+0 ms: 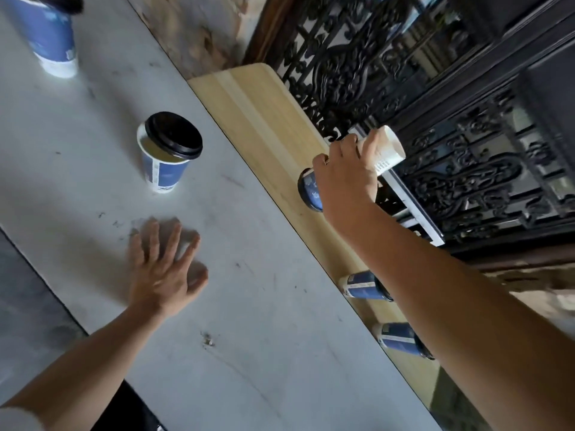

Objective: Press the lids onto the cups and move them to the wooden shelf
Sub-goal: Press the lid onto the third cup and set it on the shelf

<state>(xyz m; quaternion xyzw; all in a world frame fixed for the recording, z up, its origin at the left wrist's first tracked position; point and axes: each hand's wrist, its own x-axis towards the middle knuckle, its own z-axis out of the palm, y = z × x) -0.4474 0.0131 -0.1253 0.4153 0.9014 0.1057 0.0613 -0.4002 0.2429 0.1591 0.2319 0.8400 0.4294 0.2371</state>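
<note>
Evidently the right hand [345, 178] is wrapping its fingers [371, 147] around a blue-and-white paper cup with a black lid [309, 189], holding it over the pale wooden shelf [249, 113] to set it down (two lidded cups already stand there). The left hand [161, 265] rests flat and spread on the grey counter [93, 119], empty, likely for balance.

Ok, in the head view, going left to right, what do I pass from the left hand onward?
Left hand flat on the grey table → cup with its black lid askew → wooden shelf → right hand gripping a blue cup over the shelf → black ornate grille.
</note>
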